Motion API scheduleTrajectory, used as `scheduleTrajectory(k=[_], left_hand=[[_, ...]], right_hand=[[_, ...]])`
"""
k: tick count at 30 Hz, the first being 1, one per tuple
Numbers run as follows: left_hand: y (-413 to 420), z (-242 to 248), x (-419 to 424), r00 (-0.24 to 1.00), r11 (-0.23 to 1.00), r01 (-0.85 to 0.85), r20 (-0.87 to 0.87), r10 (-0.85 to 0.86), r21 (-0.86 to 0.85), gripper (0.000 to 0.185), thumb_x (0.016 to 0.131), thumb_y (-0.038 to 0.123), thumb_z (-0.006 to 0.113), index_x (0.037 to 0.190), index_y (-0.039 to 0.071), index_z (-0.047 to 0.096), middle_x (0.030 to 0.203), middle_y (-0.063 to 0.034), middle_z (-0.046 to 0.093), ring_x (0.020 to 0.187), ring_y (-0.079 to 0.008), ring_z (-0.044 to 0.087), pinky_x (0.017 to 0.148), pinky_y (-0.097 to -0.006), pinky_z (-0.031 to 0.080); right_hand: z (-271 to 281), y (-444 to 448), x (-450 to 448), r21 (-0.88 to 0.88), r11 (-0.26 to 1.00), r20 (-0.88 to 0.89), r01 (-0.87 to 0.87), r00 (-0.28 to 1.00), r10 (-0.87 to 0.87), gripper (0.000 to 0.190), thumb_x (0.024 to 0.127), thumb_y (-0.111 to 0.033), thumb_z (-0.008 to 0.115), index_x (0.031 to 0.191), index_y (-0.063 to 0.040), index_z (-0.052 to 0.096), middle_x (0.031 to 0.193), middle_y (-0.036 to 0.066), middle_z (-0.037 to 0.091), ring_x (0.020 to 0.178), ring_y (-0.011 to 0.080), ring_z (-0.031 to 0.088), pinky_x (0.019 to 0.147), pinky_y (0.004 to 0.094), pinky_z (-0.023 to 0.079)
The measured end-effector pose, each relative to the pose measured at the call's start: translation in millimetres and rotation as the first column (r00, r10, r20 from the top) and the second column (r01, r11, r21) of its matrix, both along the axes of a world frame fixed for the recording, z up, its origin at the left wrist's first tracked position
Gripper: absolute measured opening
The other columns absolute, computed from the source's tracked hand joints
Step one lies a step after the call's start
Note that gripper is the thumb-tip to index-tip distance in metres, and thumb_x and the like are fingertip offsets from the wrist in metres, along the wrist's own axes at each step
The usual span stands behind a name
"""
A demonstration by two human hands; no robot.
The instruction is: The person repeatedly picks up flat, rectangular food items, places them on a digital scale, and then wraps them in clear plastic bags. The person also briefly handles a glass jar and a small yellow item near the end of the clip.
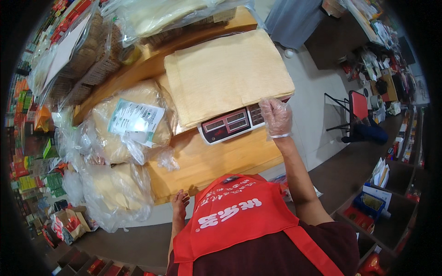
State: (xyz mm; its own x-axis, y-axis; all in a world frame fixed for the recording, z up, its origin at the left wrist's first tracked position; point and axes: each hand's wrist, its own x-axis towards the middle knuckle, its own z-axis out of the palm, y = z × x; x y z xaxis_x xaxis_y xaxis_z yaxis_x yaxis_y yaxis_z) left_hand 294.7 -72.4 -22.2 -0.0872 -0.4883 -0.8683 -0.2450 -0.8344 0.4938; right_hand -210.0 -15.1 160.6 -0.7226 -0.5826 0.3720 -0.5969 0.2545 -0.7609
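A stack of thin, pale yellow sheets, probably tofu skin [228,76], lies over a digital counter scale [226,125] whose display and keypad stick out at the front. My right hand [276,117], in a clear plastic glove, is at the stack's near right corner with its fingers curled; whether they pinch the sheets is hidden. My left hand [180,200] is bare and hangs near the front edge of the wooden counter [214,157], its fingers slightly bent and holding nothing. Left of the scale lies a plastic-wrapped pack [100,120] with a printed label [136,117].
An opened plastic bag of pale sheets [119,189] lies at the counter's front left. Bagged goods [83,65] stand behind a raised wooden ledge [138,69], with another bag of sheets [162,17] at the back. A red folding chair [359,103] stands to the right.
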Motion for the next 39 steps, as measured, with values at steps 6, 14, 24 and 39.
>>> scheduleTrajectory(k=[6, 14, 24, 39], left_hand=[[-29.7, 31.7, -64.7, 0.983, 0.984, 0.162, -0.079, -0.168, -0.074, 0.043, 0.091, 0.032, 0.065, 0.124, 0.008, 0.055, 0.104, -0.0028, 0.065, 0.088, -0.0116, 0.059, 0.070, -0.0269, 0.046], [-124.7, 80.5, -259.4, 0.730, 0.992, -0.103, -0.683, 0.026, -0.072, 0.034, 0.089, 0.039, 0.065, 0.114, 0.018, 0.057, 0.111, -0.0037, 0.061, 0.101, -0.0169, 0.055, 0.085, -0.0336, 0.044], [-116.3, 108.9, -314.7, 0.917, 0.906, -0.334, -0.311, 0.249, -0.260, 0.041, 0.090, 0.015, 0.063, 0.126, 0.020, 0.044, 0.088, -0.0037, 0.059, 0.055, -0.0134, 0.049, 0.041, -0.0244, 0.035], [-70.5, 228.9, -381.5, 0.917, 0.413, -0.032, -0.191, -0.351, -0.910, 0.057, 0.085, 0.006, 0.064, 0.136, 0.002, 0.040, 0.098, -0.0072, 0.057, 0.090, -0.0157, 0.055, 0.082, -0.0273, 0.047]], right_hand=[[4.4, -44.9, 31.2, 0.335, 0.934, -0.416, -0.122, 0.871, 0.263, 0.055, 0.081, -0.043, 0.068, 0.120, -0.007, 0.055, 0.119, 0.018, 0.057, 0.109, 0.0340, 0.054, 0.092, 0.0435, 0.043], [-25.6, -79.4, 47.7, 0.602, 0.781, -0.268, -0.164, 0.881, 0.391, 0.089, 0.072, -0.050, 0.073, 0.142, -0.008, 0.039, 0.149, 0.022, 0.031, 0.138, 0.0393, 0.028, 0.113, 0.0512, 0.022], [-36.6, -76.9, 47.8, 0.546, 0.827, -0.261, -0.133, 0.911, 0.319, 0.079, 0.074, -0.041, 0.071, 0.140, -0.008, 0.042, 0.146, 0.022, 0.037, 0.136, 0.0366, 0.034, 0.113, 0.0491, 0.022], [-29.4, -76.1, 40.7, -0.077, 0.997, -0.146, -0.005, 0.989, -0.006, 0.041, 0.080, -0.016, 0.057, 0.118, -0.001, 0.059, 0.115, 0.021, 0.063, 0.104, 0.0342, 0.061, 0.098, 0.0409, 0.043]])
